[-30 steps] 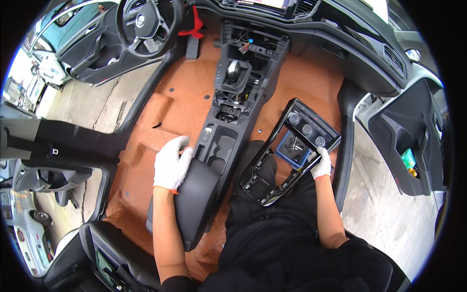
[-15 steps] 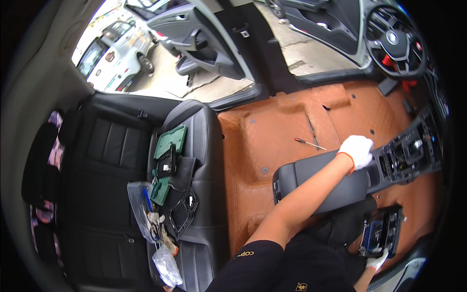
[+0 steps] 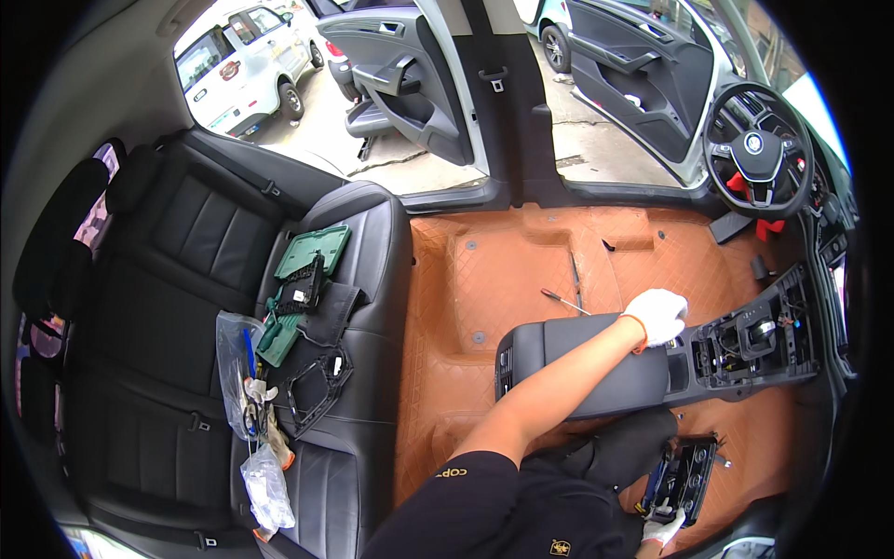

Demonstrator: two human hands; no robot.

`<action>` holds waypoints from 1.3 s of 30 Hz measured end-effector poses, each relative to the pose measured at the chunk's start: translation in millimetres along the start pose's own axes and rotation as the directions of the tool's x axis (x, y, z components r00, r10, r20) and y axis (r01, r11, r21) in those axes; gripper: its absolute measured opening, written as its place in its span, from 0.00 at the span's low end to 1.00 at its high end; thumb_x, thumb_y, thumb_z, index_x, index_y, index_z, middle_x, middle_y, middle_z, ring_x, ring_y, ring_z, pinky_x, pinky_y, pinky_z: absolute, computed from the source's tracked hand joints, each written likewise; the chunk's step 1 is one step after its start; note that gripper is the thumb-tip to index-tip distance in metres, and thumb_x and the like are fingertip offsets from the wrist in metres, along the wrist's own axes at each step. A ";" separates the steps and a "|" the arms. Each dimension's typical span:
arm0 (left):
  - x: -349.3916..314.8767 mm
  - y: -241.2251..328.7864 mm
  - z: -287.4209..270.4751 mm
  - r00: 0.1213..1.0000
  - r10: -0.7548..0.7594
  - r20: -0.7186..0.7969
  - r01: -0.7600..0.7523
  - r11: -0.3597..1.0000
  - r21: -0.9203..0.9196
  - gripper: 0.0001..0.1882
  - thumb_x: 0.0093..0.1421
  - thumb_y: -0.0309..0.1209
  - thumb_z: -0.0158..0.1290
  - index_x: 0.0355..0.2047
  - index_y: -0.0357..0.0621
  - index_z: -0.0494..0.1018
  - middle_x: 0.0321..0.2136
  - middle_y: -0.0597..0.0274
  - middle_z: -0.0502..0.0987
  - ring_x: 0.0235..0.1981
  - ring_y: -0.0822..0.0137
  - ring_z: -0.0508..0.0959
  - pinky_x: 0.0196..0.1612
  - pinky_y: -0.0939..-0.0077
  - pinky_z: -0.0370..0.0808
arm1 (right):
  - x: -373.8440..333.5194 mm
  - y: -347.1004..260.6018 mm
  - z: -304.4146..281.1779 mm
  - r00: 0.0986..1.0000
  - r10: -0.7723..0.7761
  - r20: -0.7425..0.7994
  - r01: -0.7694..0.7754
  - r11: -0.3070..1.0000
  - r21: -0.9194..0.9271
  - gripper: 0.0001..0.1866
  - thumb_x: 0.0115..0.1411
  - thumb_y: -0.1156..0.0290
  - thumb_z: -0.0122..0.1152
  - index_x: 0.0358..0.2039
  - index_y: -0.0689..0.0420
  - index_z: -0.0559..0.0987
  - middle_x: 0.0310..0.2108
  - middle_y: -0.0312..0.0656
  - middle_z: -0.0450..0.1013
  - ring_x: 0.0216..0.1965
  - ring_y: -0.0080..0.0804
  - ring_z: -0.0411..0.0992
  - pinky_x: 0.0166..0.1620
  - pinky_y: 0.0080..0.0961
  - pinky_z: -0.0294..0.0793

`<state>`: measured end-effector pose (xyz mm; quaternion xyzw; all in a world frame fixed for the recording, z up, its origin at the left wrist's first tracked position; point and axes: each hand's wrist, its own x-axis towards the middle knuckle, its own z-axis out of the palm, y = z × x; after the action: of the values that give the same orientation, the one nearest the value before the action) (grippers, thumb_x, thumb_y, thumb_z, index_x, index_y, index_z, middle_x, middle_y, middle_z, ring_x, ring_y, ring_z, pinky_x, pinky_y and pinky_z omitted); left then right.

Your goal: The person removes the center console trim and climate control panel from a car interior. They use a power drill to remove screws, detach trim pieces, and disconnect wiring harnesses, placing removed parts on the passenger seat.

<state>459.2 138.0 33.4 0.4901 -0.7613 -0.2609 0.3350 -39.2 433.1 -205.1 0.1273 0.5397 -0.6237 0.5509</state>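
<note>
My left hand, in a white glove with an orange cuff, rests at the front end of the black centre armrest. Its fingers are curled under, and whatever lies in them is hidden. Low in the view, my gloved right hand grips the lower edge of a black dashboard unit with round knobs. The unit is tilted over the floor beside my leg, so its face is seen at a slant. Ahead of the armrest, the gear-lever console stands with its trim off and its inside exposed.
A red-handled screwdriver lies on the brown quilted floor lining. On the black rear seat are a green case, a trim frame and plastic bags. The steering wheel and two open doors stand across the car.
My right hand has turned the dashboard unit, so its screen shows less than before. The whole view has shifted, while my left hand stays on the front of the armrest.
</note>
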 end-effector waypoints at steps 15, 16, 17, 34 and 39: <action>-166.8 -4.8 -122.2 0.648 -0.238 -0.724 0.385 0.922 0.041 0.15 0.66 0.35 0.60 0.51 0.47 0.84 0.50 0.50 0.85 0.52 0.50 0.84 0.59 0.59 0.80 | 6.9 7.5 -24.0 0.989 -0.110 0.104 0.103 0.992 0.068 0.31 0.64 0.53 0.70 0.60 0.58 0.72 0.46 0.45 0.75 0.28 0.22 0.72 0.37 0.18 0.78; -203.9 -28.3 -134.1 0.567 -0.245 -0.787 0.519 0.848 0.110 0.16 0.65 0.35 0.60 0.51 0.46 0.84 0.49 0.49 0.85 0.52 0.50 0.84 0.58 0.60 0.80 | 6.7 3.8 -27.7 0.994 -0.051 0.100 0.041 0.995 0.096 0.32 0.65 0.52 0.70 0.60 0.60 0.73 0.44 0.44 0.76 0.28 0.22 0.72 0.37 0.19 0.77; -249.1 -48.2 -150.3 0.518 -0.253 -0.817 0.674 0.709 0.207 0.16 0.63 0.35 0.61 0.51 0.46 0.83 0.48 0.51 0.85 0.51 0.48 0.84 0.58 0.54 0.79 | -2.6 6.4 -15.3 0.995 -0.024 0.098 0.015 0.995 0.095 0.33 0.65 0.52 0.70 0.61 0.61 0.72 0.44 0.43 0.76 0.27 0.22 0.72 0.36 0.19 0.77; -554.6 -41.1 -302.9 -0.479 -0.252 -0.841 0.666 0.519 -0.535 0.33 0.69 0.51 0.63 0.61 0.35 0.74 0.50 0.53 0.85 0.38 0.57 0.85 0.38 0.63 0.82 | 8.8 8.4 -21.4 0.984 -0.002 0.179 -0.007 0.999 0.048 0.40 0.67 0.49 0.68 0.69 0.64 0.69 0.36 0.34 0.78 0.29 0.19 0.73 0.39 0.18 0.76; -600.1 -1.6 -374.2 -0.368 -0.635 -0.679 0.211 0.654 -0.726 0.44 0.65 0.69 0.57 0.63 0.44 0.73 0.50 0.59 0.82 0.41 0.62 0.83 0.35 0.71 0.83 | 20.5 12.9 -28.2 0.983 -0.014 0.181 0.003 0.998 0.058 0.38 0.68 0.49 0.67 0.67 0.63 0.71 0.40 0.34 0.79 0.30 0.18 0.73 0.35 0.17 0.76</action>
<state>923.8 664.2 118.9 0.7045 0.0596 -0.0253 0.7068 -48.3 447.2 -238.2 0.0835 0.4699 -0.6502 0.5912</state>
